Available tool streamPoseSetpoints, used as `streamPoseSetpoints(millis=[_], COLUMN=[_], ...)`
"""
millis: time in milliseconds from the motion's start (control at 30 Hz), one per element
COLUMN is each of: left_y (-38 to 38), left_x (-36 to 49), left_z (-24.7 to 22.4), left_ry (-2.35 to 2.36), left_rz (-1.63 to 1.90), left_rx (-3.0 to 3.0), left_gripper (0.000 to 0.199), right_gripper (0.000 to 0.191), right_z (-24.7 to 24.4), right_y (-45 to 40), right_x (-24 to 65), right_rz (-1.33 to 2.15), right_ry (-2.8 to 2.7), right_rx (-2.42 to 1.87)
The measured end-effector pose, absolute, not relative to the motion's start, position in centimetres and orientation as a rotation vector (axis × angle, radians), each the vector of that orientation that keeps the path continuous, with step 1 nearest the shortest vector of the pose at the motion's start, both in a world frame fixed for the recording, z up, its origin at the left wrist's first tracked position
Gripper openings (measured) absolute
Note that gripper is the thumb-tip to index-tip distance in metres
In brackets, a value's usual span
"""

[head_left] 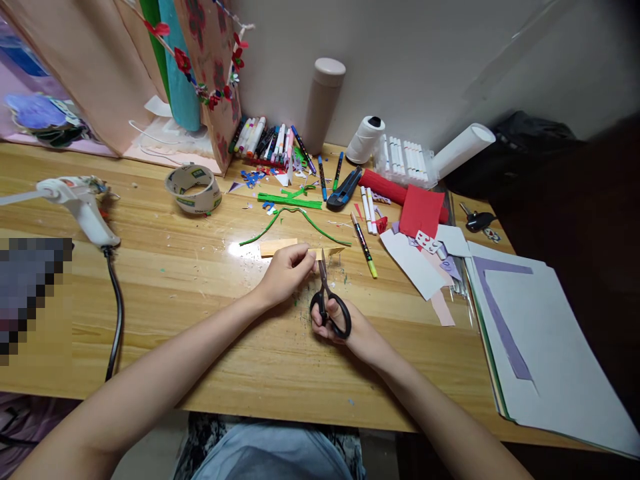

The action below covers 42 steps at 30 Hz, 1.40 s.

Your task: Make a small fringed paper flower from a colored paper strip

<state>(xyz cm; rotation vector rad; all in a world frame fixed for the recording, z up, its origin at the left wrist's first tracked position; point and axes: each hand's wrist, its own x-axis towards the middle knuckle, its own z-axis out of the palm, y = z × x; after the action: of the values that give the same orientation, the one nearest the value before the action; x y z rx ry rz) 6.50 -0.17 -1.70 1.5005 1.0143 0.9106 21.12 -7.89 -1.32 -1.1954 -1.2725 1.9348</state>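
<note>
Pinched between the fingers of my left hand (287,272) is a narrow strip of tan paper (336,253), its end sticking out to the right. My right hand (345,327) grips black-handled scissors (324,275) by the finger loops. Their blades point away from me and meet the strip just right of my left fingertips. Another tan paper piece (276,247) shows to the left of my left hand. Beyond both hands lies a bent green stem-like strand (263,231), and behind it some flat green strips (289,200).
On the left are a glue gun (80,208) with a black cord and a tape roll (194,191). Markers (263,139), a utility knife (344,189) and a thread spool (365,140) lie toward the wall. Red paper (421,210) and large white sheets (545,333) are at right.
</note>
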Motion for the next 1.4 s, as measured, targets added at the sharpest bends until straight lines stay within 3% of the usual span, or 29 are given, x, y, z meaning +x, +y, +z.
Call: streamPoseSetpoints(millis=[867, 1400], left_y=[-0.11, -0.3], left_x=[6.63, 6.59], left_z=[-1.73, -1.58], left_ry=[1.001, 1.006], left_rz=[0.909, 0.913], left_rx=[1.472, 1.483], left_gripper=[0.038, 0.037], right_gripper=[0.057, 0.062], right_z=[-0.82, -1.46], right_y=[-7.87, -8.07], right_x=[20.35, 20.88], right_rz=[1.838, 1.91], right_ry=[-1.093, -1.308], right_rx=[-1.245, -1.188])
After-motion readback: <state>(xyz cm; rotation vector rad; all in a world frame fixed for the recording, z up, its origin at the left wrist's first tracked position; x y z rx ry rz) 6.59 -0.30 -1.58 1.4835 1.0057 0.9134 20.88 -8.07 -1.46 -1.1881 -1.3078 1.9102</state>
